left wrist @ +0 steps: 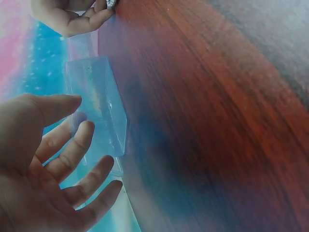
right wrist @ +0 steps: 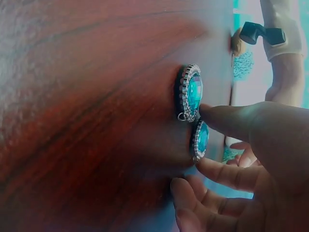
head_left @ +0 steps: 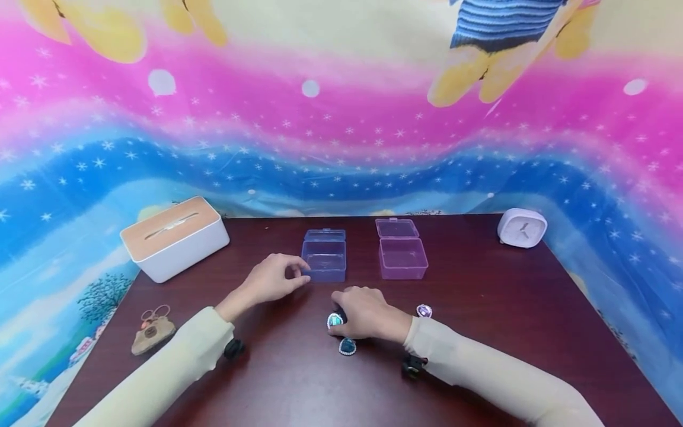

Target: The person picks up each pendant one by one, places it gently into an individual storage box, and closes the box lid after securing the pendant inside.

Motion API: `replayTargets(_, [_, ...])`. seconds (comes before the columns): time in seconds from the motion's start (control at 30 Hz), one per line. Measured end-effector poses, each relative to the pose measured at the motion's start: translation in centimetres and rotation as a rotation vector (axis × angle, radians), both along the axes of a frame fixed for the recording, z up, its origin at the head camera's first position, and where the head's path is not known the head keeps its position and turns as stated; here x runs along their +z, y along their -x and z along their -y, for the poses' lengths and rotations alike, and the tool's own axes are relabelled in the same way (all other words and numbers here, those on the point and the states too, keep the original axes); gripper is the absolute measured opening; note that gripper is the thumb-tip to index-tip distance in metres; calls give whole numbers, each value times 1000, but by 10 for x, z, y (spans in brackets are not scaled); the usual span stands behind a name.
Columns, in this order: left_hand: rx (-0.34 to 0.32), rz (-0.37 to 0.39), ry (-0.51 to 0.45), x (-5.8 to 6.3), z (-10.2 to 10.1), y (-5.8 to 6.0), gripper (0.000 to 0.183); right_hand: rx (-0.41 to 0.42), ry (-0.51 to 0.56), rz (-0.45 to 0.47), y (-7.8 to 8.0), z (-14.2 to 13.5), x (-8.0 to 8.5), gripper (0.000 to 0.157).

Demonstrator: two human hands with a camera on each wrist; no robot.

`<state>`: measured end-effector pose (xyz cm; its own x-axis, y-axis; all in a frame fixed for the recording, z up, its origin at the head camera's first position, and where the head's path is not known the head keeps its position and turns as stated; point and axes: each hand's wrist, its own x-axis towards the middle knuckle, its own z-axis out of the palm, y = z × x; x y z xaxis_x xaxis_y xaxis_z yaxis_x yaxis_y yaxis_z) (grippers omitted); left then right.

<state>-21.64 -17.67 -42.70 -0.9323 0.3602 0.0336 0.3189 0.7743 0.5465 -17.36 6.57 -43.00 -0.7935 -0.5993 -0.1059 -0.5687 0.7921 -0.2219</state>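
My right hand (head_left: 368, 314) pinches a light blue gem pendant (head_left: 335, 321) with a sparkling silver rim, low over the table. Thumb and forefinger sit at its two ends in the right wrist view. Close beside it lies a darker teal gem pendant (head_left: 347, 346), which shows a small metal ring (right wrist: 183, 116). A purple gem pendant (head_left: 424, 311) rests by the right wrist. At the left side of a lidded clear blue box (head_left: 326, 274), my left hand (head_left: 271, 279) has its fingers loosely bent and spread. Fingertips overlap the box; contact cannot be told.
A clear pink box (head_left: 404, 273) with its lid up stands right of the blue one. Farther out are a white tissue box (head_left: 187, 255) at the left, a white clock (head_left: 522, 228) at the right and a brown pouch-like keychain (head_left: 153, 333). A printed cloth (head_left: 341, 160) hangs behind the table.
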Motion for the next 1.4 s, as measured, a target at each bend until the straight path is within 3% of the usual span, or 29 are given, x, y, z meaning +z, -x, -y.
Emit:
replayTargets(0.13, [43, -9, 19, -3, -1, -2, 20, 3, -4, 28, 0, 1, -2, 32])
replayTargets(0.3, [51, -6, 22, -6, -2, -3, 16, 20, -9, 65, 0, 1, -2, 25])
replayTargets(0.57, [32, -21, 36, -4, -8, 2, 14, 27, -30, 68, -2, -2, 1, 37])
replayTargets(0.7, [30, -14, 41, -4, -7, 0, 14, 38, 3, 39, -5, -2, -3, 42])
replayTargets(0.87, [36, -16, 39, -4, -2, -3, 14, 16, 58, 35, -5, 1, -7, 29])
replayTargets(1.07, [28, -23, 36, -2, -1, -3, 14, 17, 99, 62, -2, 2, -6, 21])
replayTargets(1.4, [22, -21, 54, 2, -3, 2, 15, 35, 145, 82, 8, -3, 0, 22])
